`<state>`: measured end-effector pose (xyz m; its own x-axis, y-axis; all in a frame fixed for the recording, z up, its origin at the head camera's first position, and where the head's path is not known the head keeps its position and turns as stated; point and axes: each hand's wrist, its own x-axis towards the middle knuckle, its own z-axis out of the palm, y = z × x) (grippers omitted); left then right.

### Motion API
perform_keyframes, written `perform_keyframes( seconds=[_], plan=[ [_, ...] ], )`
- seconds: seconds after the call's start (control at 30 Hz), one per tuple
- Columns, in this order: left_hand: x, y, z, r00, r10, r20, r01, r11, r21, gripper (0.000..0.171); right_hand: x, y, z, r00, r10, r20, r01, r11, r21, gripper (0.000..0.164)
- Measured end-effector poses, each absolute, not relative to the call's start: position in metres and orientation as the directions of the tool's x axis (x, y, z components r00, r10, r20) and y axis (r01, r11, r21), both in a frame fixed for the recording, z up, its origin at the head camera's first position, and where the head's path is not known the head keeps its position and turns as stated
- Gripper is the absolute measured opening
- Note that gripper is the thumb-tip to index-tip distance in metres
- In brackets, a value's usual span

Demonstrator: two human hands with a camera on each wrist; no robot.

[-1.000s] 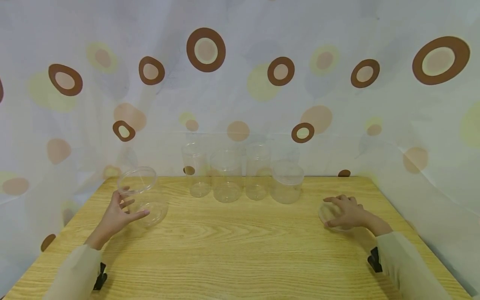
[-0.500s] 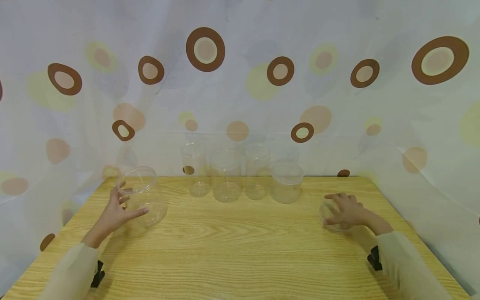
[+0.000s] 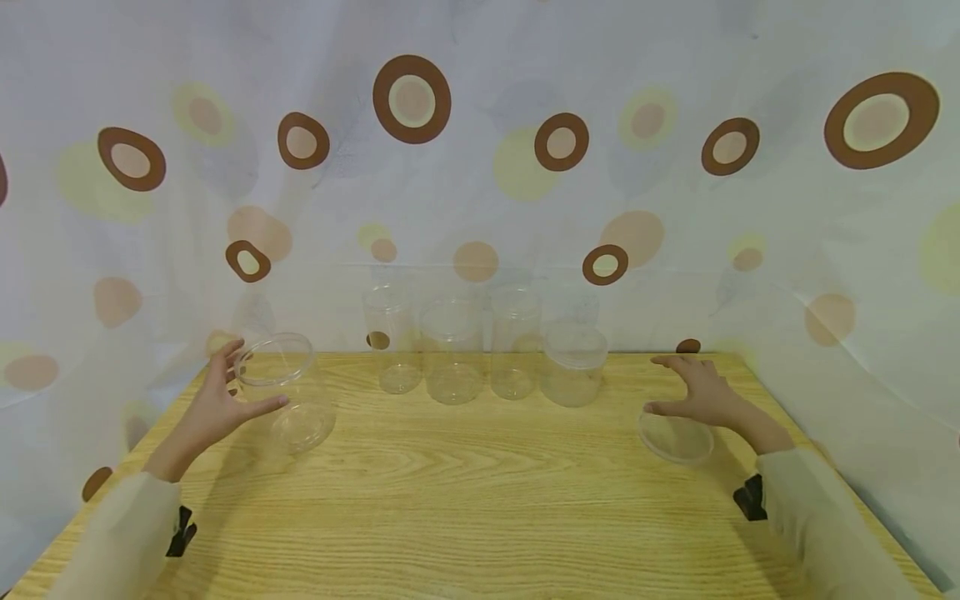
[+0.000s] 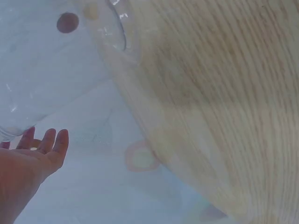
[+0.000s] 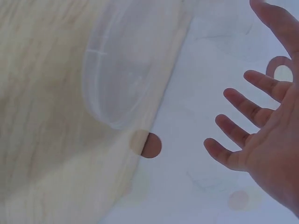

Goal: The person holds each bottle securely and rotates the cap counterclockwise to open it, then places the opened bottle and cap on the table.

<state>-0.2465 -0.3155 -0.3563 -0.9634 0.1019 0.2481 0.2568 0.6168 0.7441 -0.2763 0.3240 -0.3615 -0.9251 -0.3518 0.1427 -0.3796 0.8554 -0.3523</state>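
A clear, wide-mouthed plastic jar [image 3: 302,425] stands upright without a lid at the left of the table. My left hand [image 3: 221,398] is beside it, thumb and fingers spread wide around its near-left side and curled on nothing. In the left wrist view the fingertips [image 4: 60,137] show just past the jar's rim. A round, translucent lid [image 3: 675,437] lies flat on the table at the right. Over its far edge hovers my right hand [image 3: 705,396], fingers apart and holding nothing; the right wrist view shows a gap between that hand and the lid [image 5: 121,65].
Several clear jars stand in a row along the back: a tall narrow one [image 3: 400,379], a wider one [image 3: 453,385], another narrow one [image 3: 513,383] and a short lidded one [image 3: 573,379]. Behind the wooden table [image 3: 480,517] hangs a patterned sheet [image 3: 480,192].
My right hand has let go of the lid and lifted up and back from it. My left fingers have spread and drawn off the jar to the left. The jar stays put.
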Motion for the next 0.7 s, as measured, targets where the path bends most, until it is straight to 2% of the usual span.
perform_keyframes(
  seconds=[0.23, 0.7],
  plan=[
    [-0.247, -0.309, -0.339, -0.952, 0.099, 0.29, 0.282, 0.65, 0.705, 0.104, -0.283, 0.313, -0.345, -0.892, -0.369, 0.262, -0.446, 0.814, -0.372, 0.071],
    [-0.255, -0.291, -0.313, -0.915, 0.102, 0.391, 0.343, 0.708, 0.617, 0.094, -0.287, 0.278, -0.31, -0.887, -0.36, 0.289, -0.456, 0.782, -0.425, 0.066]
  ],
)
